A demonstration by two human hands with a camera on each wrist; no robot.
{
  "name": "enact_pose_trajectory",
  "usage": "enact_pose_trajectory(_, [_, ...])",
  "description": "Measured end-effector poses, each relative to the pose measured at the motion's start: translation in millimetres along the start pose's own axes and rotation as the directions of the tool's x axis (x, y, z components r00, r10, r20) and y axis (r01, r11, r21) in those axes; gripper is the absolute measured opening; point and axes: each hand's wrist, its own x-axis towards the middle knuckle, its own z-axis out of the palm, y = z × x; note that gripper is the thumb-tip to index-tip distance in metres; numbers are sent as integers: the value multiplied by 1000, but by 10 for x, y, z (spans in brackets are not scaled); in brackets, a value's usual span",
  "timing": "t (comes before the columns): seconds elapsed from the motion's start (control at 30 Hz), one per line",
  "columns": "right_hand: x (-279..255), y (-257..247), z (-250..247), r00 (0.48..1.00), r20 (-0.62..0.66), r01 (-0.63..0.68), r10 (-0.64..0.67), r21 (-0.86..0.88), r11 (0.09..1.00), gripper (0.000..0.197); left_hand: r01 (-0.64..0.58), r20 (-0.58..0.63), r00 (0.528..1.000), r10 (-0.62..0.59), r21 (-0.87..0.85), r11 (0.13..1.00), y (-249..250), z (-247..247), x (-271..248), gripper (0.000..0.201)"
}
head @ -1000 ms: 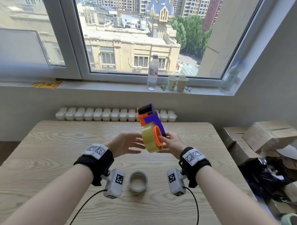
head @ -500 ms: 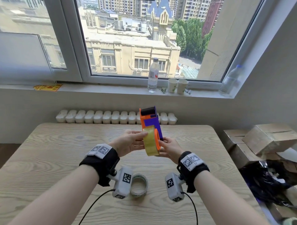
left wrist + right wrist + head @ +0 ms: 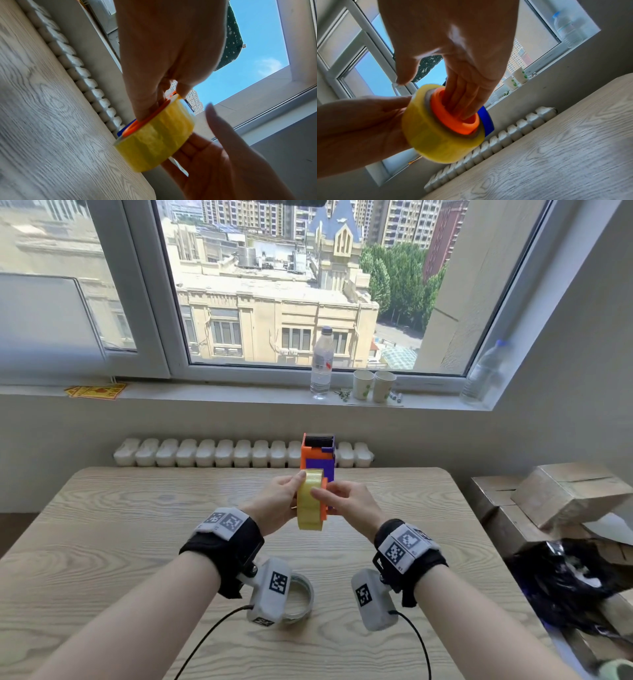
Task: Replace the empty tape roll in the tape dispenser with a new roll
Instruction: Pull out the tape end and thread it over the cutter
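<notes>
The orange and purple tape dispenser (image 3: 317, 462) is held upright above the wooden table (image 3: 120, 525). A full yellow tape roll (image 3: 309, 505) sits on its orange hub (image 3: 453, 119). My left hand (image 3: 286, 498) grips the roll from the left, thumb on its top edge. My right hand (image 3: 337, 499) holds the dispenser from the right; its fingers (image 3: 462, 102) reach inside the hub and its thumb lies on the roll's outer face. The empty clear core (image 3: 303, 594) lies flat on the table near me, partly hidden behind my left wrist camera.
A white radiator (image 3: 219, 453) runs along the table's far edge. On the windowsill stand a water bottle (image 3: 321, 364), two paper cups (image 3: 373, 385) and another bottle (image 3: 486, 371). Cardboard boxes (image 3: 561, 494) and a black bag (image 3: 568, 580) are stacked to the right.
My left hand went from open beside the roll to gripping it. The dispenser turned more upright and edge-on, and my right thumb came over onto the roll.
</notes>
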Motion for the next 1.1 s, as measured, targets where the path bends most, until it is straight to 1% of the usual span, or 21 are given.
enact_pose_trajectory(0.07, [0, 8, 49, 1000, 17, 23, -23, -7, 1000, 32, 3, 6, 1000, -3, -37, 999, 13, 24, -15, 43])
enact_pose_trajectory(0.13, [6, 15, 63, 1000, -8, 22, -22, 29, 999, 32, -1, 36, 999, 4, -78, 997, 16, 14, -18, 39])
enact_pose_trajectory(0.2, [8, 18, 55, 1000, -9, 2, -1, 65, 998, 34, 0, 89, 996, 10, -104, 995, 2, -36, -40, 52])
enact_pose_trajectory(0.27, [4, 28, 62, 1000, 20, -26, 24, 110, 994, 34, -1, 115, 993, 9, -71, 997, -35, -97, -37, 58])
enact_pose_trajectory(0.4, [-15, 60, 130, 996, 47, -78, 70, 202, 976, 36, -18, 101, 995, 15, 27, 999, -106, -177, -55, 54])
enact_pose_trajectory(0.5, [5, 86, 162, 994, 58, -107, 97, 218, 970, 37, -21, 113, 994, 14, 53, 998, -131, -206, -78, 49])
enact_pose_trajectory(0.6, [35, 89, 192, 992, 50, -120, 112, 214, 969, 41, -5, 87, 996, 2, 34, 999, -155, -211, -69, 45])
enact_pose_trajectory(0.67, [50, 87, 191, 991, 52, -132, 123, 245, 961, 42, -11, 71, 997, 9, 27, 1000, -162, -185, -63, 41])
enact_pose_trajectory(0.77, [52, 86, 168, 988, 110, -134, 108, 274, 952, 34, -29, 16, 999, 28, 17, 999, -151, -140, -42, 32])
enact_pose_trajectory(0.83, [52, 83, 166, 988, 129, -115, 86, 245, 963, 30, -33, -11, 999, 33, 25, 999, -138, -130, -21, 33])
enact_pose_trajectory(0.93, [55, 68, 181, 990, 114, -107, 83, 225, 969, 28, -38, -37, 999, 39, 29, 999, -137, -137, -5, 42])
enact_pose_trajectory(1.0, [60, 59, 181, 990, 108, -112, 89, 231, 966, 29, -36, -44, 998, 36, -4, 999, -148, -142, 7, 45])
enact_pose_trajectory(1.1, [68, 71, 187, 989, 115, -114, 89, 235, 965, 32, -31, -35, 999, 29, -73, 997, -174, -153, 23, 42])
